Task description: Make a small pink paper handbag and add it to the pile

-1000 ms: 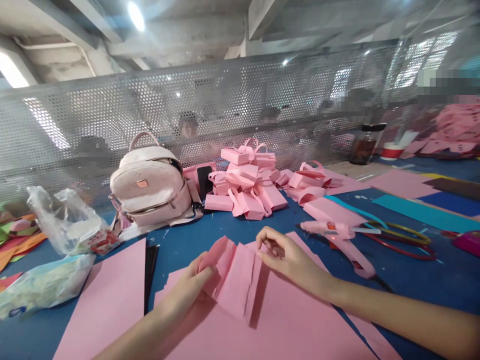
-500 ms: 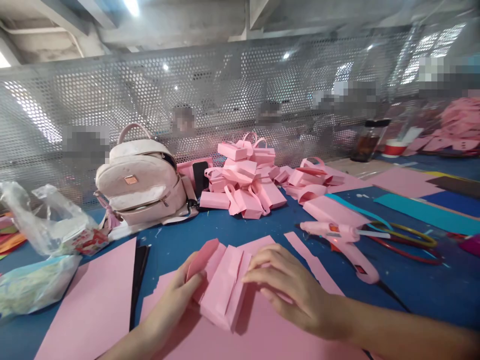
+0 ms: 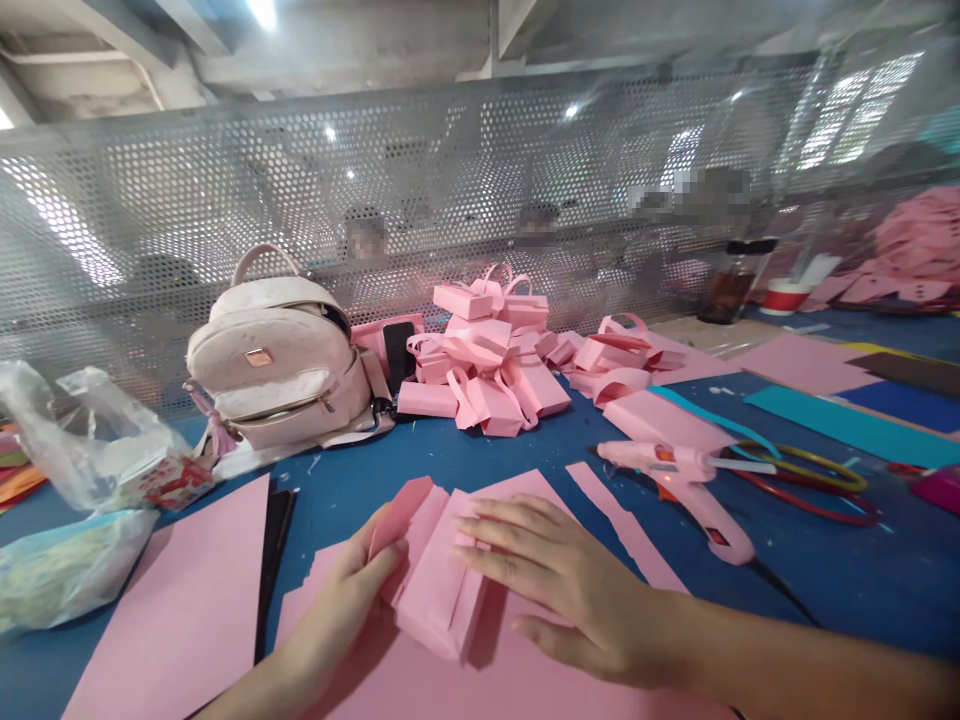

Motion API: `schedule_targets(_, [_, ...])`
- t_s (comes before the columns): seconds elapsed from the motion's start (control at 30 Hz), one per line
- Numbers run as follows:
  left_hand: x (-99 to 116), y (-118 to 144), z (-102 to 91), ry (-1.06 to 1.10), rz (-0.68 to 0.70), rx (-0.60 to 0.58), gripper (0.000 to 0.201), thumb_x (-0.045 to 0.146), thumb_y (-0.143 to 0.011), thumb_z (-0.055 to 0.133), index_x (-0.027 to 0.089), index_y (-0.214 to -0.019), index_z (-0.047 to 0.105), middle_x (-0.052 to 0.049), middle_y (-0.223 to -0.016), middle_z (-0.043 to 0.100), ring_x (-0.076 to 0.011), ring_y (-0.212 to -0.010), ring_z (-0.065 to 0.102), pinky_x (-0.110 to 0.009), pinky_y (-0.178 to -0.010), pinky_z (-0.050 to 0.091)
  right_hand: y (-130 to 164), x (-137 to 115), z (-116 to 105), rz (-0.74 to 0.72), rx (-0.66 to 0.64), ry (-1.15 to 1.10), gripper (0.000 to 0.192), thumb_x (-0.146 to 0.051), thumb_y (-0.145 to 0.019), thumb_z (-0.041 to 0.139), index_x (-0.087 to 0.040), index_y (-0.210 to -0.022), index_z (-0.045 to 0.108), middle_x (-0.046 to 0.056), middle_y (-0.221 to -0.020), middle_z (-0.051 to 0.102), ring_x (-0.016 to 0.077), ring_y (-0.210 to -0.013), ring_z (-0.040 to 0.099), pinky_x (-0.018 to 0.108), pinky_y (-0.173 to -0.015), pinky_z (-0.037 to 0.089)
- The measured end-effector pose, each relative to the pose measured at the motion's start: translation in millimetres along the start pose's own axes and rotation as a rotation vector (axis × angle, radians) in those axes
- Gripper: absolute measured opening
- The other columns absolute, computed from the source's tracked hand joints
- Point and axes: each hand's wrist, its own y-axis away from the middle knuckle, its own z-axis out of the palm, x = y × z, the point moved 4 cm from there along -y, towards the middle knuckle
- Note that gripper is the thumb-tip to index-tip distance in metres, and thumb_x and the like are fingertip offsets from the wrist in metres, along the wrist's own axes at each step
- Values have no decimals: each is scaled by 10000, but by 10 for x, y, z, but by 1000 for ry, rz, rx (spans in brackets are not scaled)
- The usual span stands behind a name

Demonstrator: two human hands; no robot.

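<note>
Your two bare hands rest on a folded piece of pink craft paper (image 3: 439, 575), creased into several parallel pleats, which lies on a larger flat pink paper sheet (image 3: 525, 680) at the near middle of the blue table (image 3: 825, 590).

Your left hand (image 3: 341, 605) comes in from the lower left. Its thumb and fingers pinch the left edge of the folded paper, lifting a small flap there; the fingers under the flap are hidden.

Your right hand (image 3: 555, 585) comes in from the lower right and lies palm down across the right side of the pleats. Its fingers (image 3: 487, 535) are stretched out flat and slightly apart, pressing the paper down rather than gripping it.

To the left lies another flat pink paper sheet (image 3: 180, 620), with a thin black sheet (image 3: 271, 555) just beside it. Further left are a crumpled clear plastic bag (image 3: 90, 440) and a pale filled plastic packet (image 3: 67, 565).

Behind your hands stands a pale pink leather backpack (image 3: 281, 365), and next to it a heap of small finished pink paper boxes with looped handles (image 3: 487, 360). To the right, a pink hot glue gun (image 3: 682, 480) lies on the table, near red and yellow rings (image 3: 810, 480). A long narrow pink paper strip (image 3: 622, 525) lies between your right hand and the glue gun. A perforated metal screen (image 3: 450, 200) runs across the back of the table.
</note>
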Motion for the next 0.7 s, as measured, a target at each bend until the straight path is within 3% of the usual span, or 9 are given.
schedule_targets(0.3, [-9, 13, -11, -52, -21, 53, 686, 377, -866, 706, 259, -1492, 452, -64, -1102, 730, -189, -777, 680, -250, -632, 475, -42, -43, -43, 3, 5, -39, 447, -403, -1026, 432, -174, -1397, 529, 132, -1406, 599, 247, -1309, 509, 425, -1137, 334])
schedule_targets(0.53, [-33, -6, -11, -64, 29, 2, 668, 407, -863, 706, 256, -1474, 482, -63, -1030, 719, -207, -825, 675, -256, -658, 472, -44, -108, 3, -59, 5, -48, 474, -430, -1027, 419, -180, -1423, 489, 148, -1358, 606, 269, -1255, 521, 448, -1103, 351])
schedule_targets(0.7, [-45, -18, 2, -78, -5, 18, 680, 446, -804, 753, 296, -1431, 537, -43, -948, 715, -201, -753, 665, -255, -633, 476, -44, -170, -3, -79, -13, -51, 464, -450, -1020, 450, -209, -1413, 505, 142, -1364, 592, 267, -1249, 520, 447, -1119, 341])
